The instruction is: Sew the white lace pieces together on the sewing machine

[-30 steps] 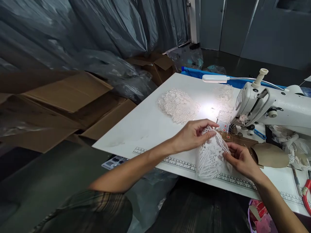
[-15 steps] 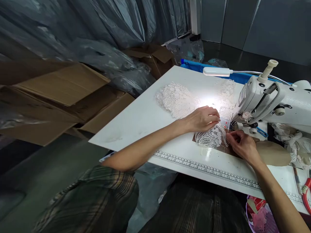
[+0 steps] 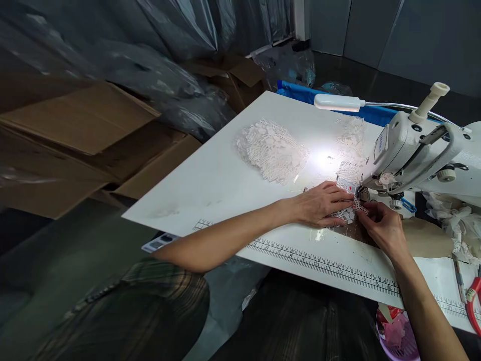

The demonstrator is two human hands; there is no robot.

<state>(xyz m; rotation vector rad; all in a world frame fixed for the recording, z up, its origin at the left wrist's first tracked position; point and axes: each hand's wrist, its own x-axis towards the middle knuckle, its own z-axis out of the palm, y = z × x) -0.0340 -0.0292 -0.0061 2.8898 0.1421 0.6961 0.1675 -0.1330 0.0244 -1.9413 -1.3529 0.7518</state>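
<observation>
A piece of white lace (image 3: 347, 214) lies at the needle area of the white sewing machine (image 3: 398, 145). My left hand (image 3: 325, 204) rests flat over this lace with its fingers stretched toward the presser foot. With thumb and fingers pinched, my right hand (image 3: 383, 225) holds the lace's right edge, just in front of the needle. Behind my left hand, a heap of lace pieces (image 3: 270, 150) sits on the white table (image 3: 210, 185). More lace (image 3: 351, 145) lies left of the machine head, under bright light.
A lamp (image 3: 338, 102) hangs over the table. Printed ruler marks (image 3: 323, 265) run along the front edge. Red-handled scissors (image 3: 471, 306) and lace scraps (image 3: 458, 225) are at the right. Cardboard boxes (image 3: 78, 120) stand left; a purple basket (image 3: 404, 346) is below.
My left hand has come down flat onto the lace and moved slightly right and forward. Less of the lace shows now. My right hand keeps its pinch. The view has shifted a little.
</observation>
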